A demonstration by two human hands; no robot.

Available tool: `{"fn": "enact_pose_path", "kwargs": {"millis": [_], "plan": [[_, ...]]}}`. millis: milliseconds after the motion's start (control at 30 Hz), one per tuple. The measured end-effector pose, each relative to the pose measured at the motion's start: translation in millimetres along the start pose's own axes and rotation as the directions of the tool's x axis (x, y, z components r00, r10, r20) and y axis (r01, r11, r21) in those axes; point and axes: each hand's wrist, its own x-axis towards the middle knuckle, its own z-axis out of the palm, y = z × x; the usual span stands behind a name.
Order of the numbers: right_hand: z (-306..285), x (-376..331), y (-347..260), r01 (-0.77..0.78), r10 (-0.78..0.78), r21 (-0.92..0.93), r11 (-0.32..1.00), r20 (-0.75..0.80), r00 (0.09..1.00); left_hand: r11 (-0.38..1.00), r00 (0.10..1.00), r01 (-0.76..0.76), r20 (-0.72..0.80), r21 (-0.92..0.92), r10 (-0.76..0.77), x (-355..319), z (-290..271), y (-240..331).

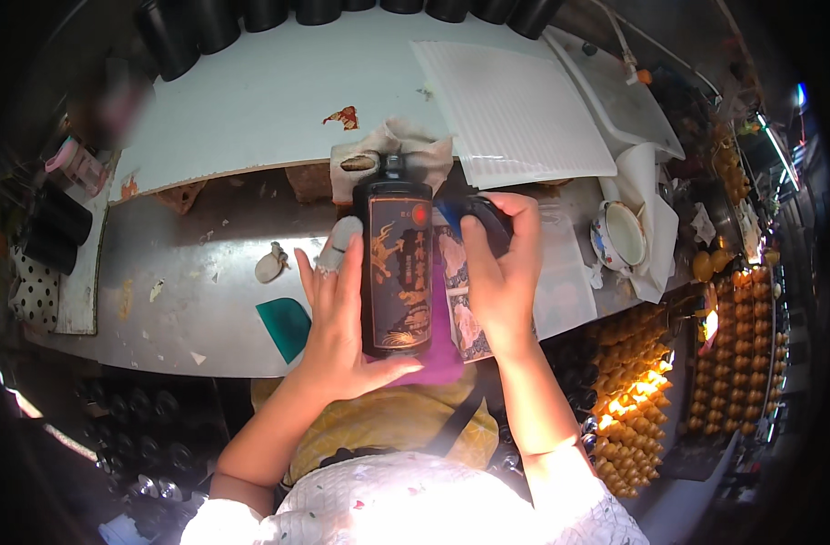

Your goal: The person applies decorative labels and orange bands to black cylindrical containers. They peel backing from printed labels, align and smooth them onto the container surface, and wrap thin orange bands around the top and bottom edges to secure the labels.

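Head view: a dark bottle (399, 272) with a gold-patterned label sits in the middle, between the two hands, its long axis running near to far. Its neck points to the far side, against or just in front of a crumpled pale cloth (392, 141), and its base faces the person. Whether it lies flat or is tilted up is hard to tell.

The left hand (331, 338) is the nearer one, touching the bottle: its fingers stretch nearly straight along the left side, one wearing a pale covering (337, 252), and its thumb reaches across by the near end. How firmly it grips cannot be told.

The right hand (500, 282) is closed, thumb and fingers around a dark rounded object (494, 223), just right of the bottle's upper body; contact with the bottle is unclear. A patterned strip (467, 318) lies between that hand and the bottle.

To the left, a green flat piece (285, 327) rests at the near edge of the metal tabletop (215, 245).
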Motion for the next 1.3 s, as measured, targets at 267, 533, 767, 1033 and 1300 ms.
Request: {"fn": "enact_pose_path", "kwargs": {"millis": [267, 533, 767, 1033, 1300], "plan": [[49.9, -8.5, -35.8, 0.384, -0.342, -0.284, 0.879, 0.187, 0.921, 0.997, 0.998, 0.054, 0.025, -0.053, -0.052, -17.8, 12.2, -8.4], [43.6, -0.7, -39.2, 0.416, -0.404, -0.343, 0.842, 0.109, 0.908, 0.989, 0.989, 0.109, -0.086, -0.103, -0.118, -19.2, 14.5, -5.4], [21.9, -22.2, -45.9, 0.389, -0.32, -0.254, 0.886, 0.272, 0.908, 0.993, 0.991, 0.101, -0.085, -0.054, -0.106, -25.4, 16.1, -8.7], [-13.9, -52.0, -47.7, 0.546, -0.426, -0.107, 0.831, 0.509, 0.748, 0.996, 0.991, 0.09, -0.099, -0.029, -0.092, -25.2, 18.7, -12.4], [-63.8, -82.3, -38.2, -0.494, 0.468, 0.234, 0.837, 0.159, 0.869, 0.996, 0.995, 0.093, -0.043, -0.01, -0.094, -33.5, 13.0, -9.6]]}}
